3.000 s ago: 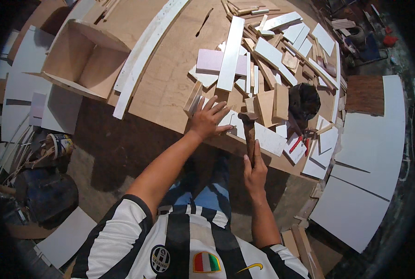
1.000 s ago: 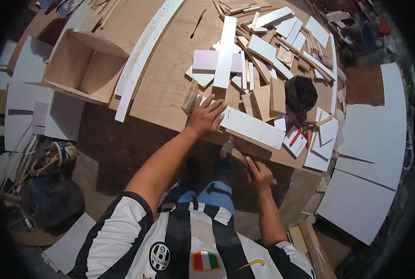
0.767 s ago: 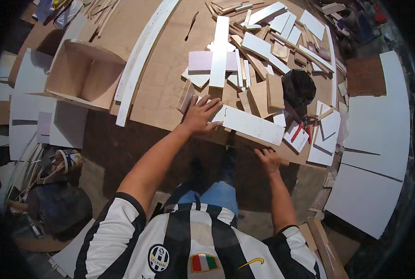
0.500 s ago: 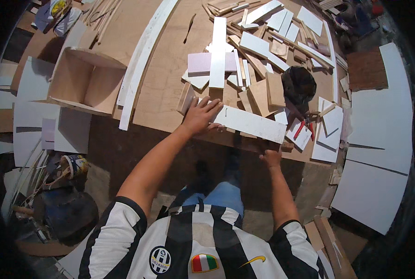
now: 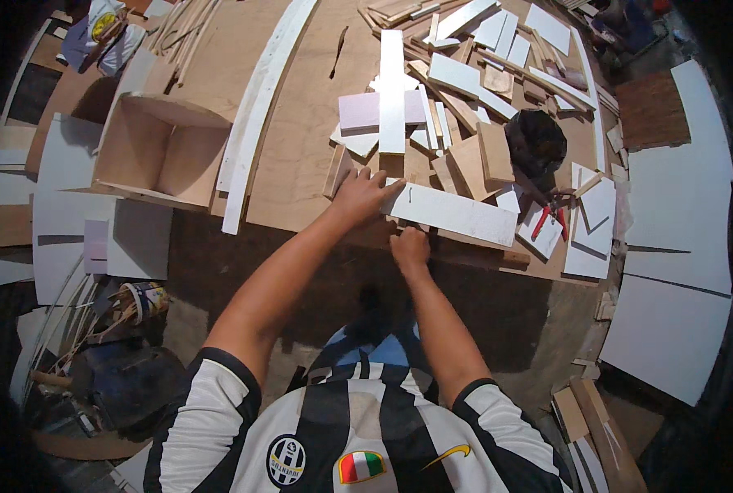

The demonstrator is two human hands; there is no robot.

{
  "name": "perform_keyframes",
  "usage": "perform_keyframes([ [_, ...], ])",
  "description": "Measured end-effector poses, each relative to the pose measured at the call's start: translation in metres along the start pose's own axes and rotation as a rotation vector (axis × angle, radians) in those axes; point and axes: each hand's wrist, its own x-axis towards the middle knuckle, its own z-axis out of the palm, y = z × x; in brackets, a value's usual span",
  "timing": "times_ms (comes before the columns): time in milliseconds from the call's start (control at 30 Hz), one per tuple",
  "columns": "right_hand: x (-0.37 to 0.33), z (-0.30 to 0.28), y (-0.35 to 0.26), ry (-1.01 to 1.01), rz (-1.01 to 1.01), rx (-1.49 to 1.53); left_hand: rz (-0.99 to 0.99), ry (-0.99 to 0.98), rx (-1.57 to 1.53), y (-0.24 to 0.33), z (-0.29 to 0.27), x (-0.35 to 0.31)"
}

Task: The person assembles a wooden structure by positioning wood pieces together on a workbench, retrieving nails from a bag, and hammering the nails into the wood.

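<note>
A white-faced wooden board [image 5: 458,216] lies along the front edge of the workbench, a small dark mark near its left end. My left hand [image 5: 361,197] is closed around that left end, its fingertips on the upper face. Just below the board's front edge is my right hand [image 5: 411,249], its fingers curled in. What the right fingers hold, if anything, is hidden. A small wooden block [image 5: 337,170] stands against my left hand on its far side. Beyond the board, a white strip [image 5: 392,99] lies across a pale pink piece [image 5: 358,112].
Several wood offcuts [image 5: 455,76] cover the back right of the bench [image 5: 301,123]. Red-handled pliers [image 5: 557,223] and a black plastic bag [image 5: 535,141] lie at the right. An open wooden box [image 5: 161,156] and a long white strip [image 5: 259,115] are at the left.
My right hand has moved left from the board's right end to below its left part. My left hand's spread fingers have drawn in around the left end. The view has shifted slightly.
</note>
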Motion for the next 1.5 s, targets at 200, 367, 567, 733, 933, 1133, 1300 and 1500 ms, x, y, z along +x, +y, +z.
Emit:
perform_keyframes([
  [200, 0.005, 0.018, -0.013, 0.025, -0.111, 0.114, -0.119, -0.02, 0.008, -0.014, -0.009, -0.021],
  [367, 0.011, 0.033, -0.034, 0.066, -0.226, 0.1, -0.134, 0.068, -0.022, -0.039, -0.004, -0.041],
  [567, 0.014, 0.038, -0.037, 0.133, -0.212, 0.193, -0.169, 0.086, -0.034, -0.038, -0.001, -0.046],
  [733, 0.019, 0.039, -0.03, 0.101, -0.211, 0.116, -0.185, 0.088, -0.028, -0.039, 0.002, -0.045],
  [933, 0.023, 0.04, -0.027, 0.088, -0.213, 0.068, -0.209, 0.081, -0.053, -0.036, -0.001, -0.045],
  [1133, 0.022, 0.043, -0.029, 0.104, -0.162, 0.041, -0.214, 0.116, -0.05, -0.033, -0.004, -0.045],
  [1300, 0.018, 0.05, -0.033, 0.167, -0.143, 0.116, -0.228, 0.059, -0.043, -0.031, -0.009, -0.045],
  [1500, 0.011, 0.058, -0.049, 0.213, -0.115, 0.106, -0.234, 0.044, -0.036, -0.035, -0.006, -0.044],
])
